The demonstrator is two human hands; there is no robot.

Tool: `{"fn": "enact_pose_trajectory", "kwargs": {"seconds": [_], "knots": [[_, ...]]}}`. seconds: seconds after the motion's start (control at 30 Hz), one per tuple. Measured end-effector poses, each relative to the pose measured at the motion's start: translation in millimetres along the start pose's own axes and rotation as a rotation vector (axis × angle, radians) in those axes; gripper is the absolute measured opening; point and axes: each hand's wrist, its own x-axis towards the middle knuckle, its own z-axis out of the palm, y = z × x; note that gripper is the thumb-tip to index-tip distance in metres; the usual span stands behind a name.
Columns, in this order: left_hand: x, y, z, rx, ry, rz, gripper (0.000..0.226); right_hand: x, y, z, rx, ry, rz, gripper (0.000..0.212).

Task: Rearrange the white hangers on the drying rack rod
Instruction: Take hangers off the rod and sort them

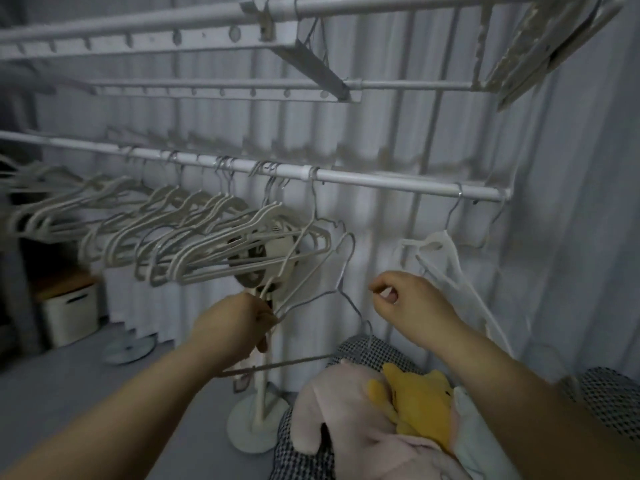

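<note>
A white rod [381, 180] crosses the drying rack from left to right. Several white hangers [194, 233] hang bunched on its left half. My left hand [239, 325] grips the lower corner of a thin wire hanger [341, 268] that is off the rod, its hook pointing up below the rod. The rightmost white hanger [313, 209] of the bunch slants down to the same hand. My right hand [405, 297] hovers just right of the wire hanger, thumb and forefinger nearly pinched, holding nothing I can see. A white hanger with translucent cloth [446, 258] hangs near the rod's right end.
A standing fan [256, 265] sits behind the hangers, its base on the floor. A white storage box [69, 313] stands at the left. Plush toys [412, 400] and checkered fabric [374, 351] lie below my arms. More rack bars [221, 86] run overhead.
</note>
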Motion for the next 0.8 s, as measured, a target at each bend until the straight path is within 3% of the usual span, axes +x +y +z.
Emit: {"fn": "enact_pose_trajectory", "kwargs": {"seconds": [0.07, 0.17, 0.33, 0.47, 0.57, 0.7, 0.8], "knots": [[-18.4, -13.6, -10.4, -0.05, -0.022, -0.015, 0.026, 1.7, -4.4, 16.6, 0.062, -0.147, 0.103, 0.049], [-41.0, -30.5, -28.0, -0.126, -0.062, 0.023, 0.029, -4.1, -14.6, 32.4, 0.289, -0.19, 0.209, 0.068], [-75.1, -52.8, -48.7, -0.22, -0.077, 0.067, 0.026, -19.2, -34.5, 41.1, 0.424, -0.387, 0.191, 0.05], [-103.4, -77.7, -65.0, -0.338, -0.067, 0.081, 0.025, -34.8, -58.9, 51.2, 0.649, -0.228, 0.204, 0.025], [-125.7, -99.7, -78.3, -0.387, -0.094, 0.068, 0.026, -51.0, -78.7, 52.7, 0.669, -0.443, 0.191, 0.01], [-153.1, -130.1, -88.3, -0.448, -0.131, 0.039, 0.032, -75.1, -102.0, 54.3, 0.625, -0.612, 0.135, 0.013], [-165.6, -148.9, -81.0, -0.363, -0.066, -0.027, 0.006, -97.4, -117.5, 54.8, 0.652, -0.612, 0.107, 0.014]]}}
